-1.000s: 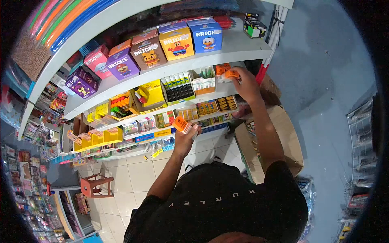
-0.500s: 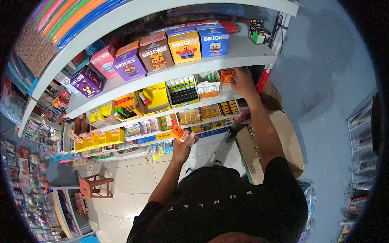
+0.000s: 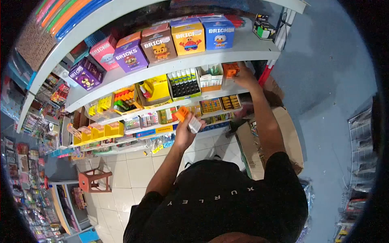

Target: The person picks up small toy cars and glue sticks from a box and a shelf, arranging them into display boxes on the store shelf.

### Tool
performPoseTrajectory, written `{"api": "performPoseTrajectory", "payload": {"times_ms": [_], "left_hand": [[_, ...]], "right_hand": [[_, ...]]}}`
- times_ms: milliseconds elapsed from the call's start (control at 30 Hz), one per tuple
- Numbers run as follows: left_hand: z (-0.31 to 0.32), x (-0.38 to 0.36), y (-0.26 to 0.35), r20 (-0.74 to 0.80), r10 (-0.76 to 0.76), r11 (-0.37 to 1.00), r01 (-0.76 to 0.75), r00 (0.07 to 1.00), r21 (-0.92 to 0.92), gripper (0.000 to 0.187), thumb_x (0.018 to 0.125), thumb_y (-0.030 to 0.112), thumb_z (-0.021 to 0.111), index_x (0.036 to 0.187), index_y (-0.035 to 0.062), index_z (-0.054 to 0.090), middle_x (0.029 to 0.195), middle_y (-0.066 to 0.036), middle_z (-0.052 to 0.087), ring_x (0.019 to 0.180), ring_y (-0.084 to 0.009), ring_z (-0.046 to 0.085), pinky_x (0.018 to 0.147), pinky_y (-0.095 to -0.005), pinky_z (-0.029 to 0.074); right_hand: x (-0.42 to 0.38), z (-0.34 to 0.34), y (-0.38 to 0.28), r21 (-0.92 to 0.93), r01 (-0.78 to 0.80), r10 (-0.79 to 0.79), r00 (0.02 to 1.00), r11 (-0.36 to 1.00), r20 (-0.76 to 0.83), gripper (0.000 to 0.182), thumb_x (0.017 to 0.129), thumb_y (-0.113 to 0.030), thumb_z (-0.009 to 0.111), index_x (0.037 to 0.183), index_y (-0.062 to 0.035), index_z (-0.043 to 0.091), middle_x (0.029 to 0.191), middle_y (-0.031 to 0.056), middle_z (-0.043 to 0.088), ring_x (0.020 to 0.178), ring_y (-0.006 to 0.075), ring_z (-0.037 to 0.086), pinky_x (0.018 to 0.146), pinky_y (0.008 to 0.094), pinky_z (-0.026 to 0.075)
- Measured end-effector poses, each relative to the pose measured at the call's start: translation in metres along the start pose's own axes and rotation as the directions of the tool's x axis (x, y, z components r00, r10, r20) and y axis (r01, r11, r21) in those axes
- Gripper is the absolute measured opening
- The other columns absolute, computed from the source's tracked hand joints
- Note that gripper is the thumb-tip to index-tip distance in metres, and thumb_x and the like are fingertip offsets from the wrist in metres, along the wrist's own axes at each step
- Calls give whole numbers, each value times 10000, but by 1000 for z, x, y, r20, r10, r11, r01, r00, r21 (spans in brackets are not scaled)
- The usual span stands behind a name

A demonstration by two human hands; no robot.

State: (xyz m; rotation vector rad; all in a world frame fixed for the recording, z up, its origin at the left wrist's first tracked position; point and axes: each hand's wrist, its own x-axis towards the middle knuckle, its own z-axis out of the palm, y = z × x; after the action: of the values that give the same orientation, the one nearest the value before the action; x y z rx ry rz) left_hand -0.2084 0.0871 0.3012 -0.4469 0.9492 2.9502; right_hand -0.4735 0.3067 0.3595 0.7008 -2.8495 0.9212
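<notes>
My left hand (image 3: 185,136) is closed around a small orange-and-white box (image 3: 195,125), held up in front of the shelves; its orange part shows beyond the fingers. My right hand (image 3: 245,78) reaches onto the middle shelf at its right end. Its bent fingers grip a small orange box (image 3: 231,70) there, with the fingertips partly hidden. Left of that hand stands a white carton (image 3: 211,82) of upright items. Beside it is a tray of glue-like tubes (image 3: 183,84) with green and white tops.
Several BRICKS boxes (image 3: 188,38) line the shelf above. Yellow bins (image 3: 101,133) and small packets fill the lower shelves. An open cardboard box (image 3: 286,139) is below my right arm. A red-brown stool (image 3: 95,181) stands on the tiled floor (image 3: 139,174) to the left.
My left hand has turned and shifted slightly right, showing more of the box's white side. My right hand has moved slightly right, uncovering more orange on the shelf. The view has shifted slightly.
</notes>
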Motion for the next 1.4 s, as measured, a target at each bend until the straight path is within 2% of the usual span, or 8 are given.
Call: {"api": "performPoseTrajectory", "payload": {"times_ms": [200,300,367,433,633,800,1167,1400], "left_hand": [[28,18,12,275,49,998,-59,960,28,285,958,252,521,1164,54,511,993,-104,611,986,-256,638,856,-405,541],[37,19,19,350,-8,923,-128,937,363,263,935,171,526,1161,37,507,973,-76,596,911,-196,622,759,-339,553],[50,14,25,418,-131,800,-153,899,580,257,916,153,552,1133,20,513,951,-63,585,838,-148,600,667,-283,543],[50,14,21,453,-246,656,-197,857,729,253,916,167,566,1113,17,519,944,-65,587,828,-143,605,647,-276,543],[62,13,12,497,-142,641,-303,856,706,728,865,123,705,1453,78,278,1273,-149,510,1108,-190,544,936,-351,460],[25,20,-7,475,-179,667,-249,862,702,712,888,72,668,1459,116,245,1275,-178,524,1097,-205,561,920,-370,482],[32,31,-20,460,-161,622,-272,873,734,677,892,98,670,1434,106,264,1286,-200,512,1122,-224,565,917,-351,500],[47,93,-45,307,-139,678,-135,942,723,787,882,155,672,1473,0,176,1443,-236,369,1199,-289,524,975,-380,472]], "right_hand": [[-32,-14,-17,-247,239,-320,871,939,-373,747,754,-105,710,1388,8,330,1165,267,580,946,429,622,850,478,516],[-81,-32,-67,162,226,-194,962,961,-194,629,791,-96,716,1345,-7,430,1231,193,570,1000,251,627,837,360,520],[-112,-24,-91,656,165,-262,964,736,51,521,804,-127,730,1270,-26,520,1135,135,622,890,146,617,763,288,518],[-133,-33,-112,607,124,-352,896,785,271,438,812,-136,740,1203,-30,574,1051,96,644,880,120,617,751,263,518],[-130,-36,-73,590,311,-310,945,745,-107,324,839,-96,717,1130,-15,599,1024,95,650,955,141,637,796,291,539],[-98,-61,-38,333,332,-176,890,883,-421,235,855,-69,686,1067,-7,608,1062,123,657,948,180,656,793,312,547],[-24,-24,0,68,315,-307,946,947,-110,240,811,-53,652,1042,-8,604,945,183,654,864,309,654,778,401,515],[0,-8,4,-99,125,-144,965,987,-218,488,768,-70,672,1208,16,479,1246,251,520,1168,369,519,981,427,439]]}}
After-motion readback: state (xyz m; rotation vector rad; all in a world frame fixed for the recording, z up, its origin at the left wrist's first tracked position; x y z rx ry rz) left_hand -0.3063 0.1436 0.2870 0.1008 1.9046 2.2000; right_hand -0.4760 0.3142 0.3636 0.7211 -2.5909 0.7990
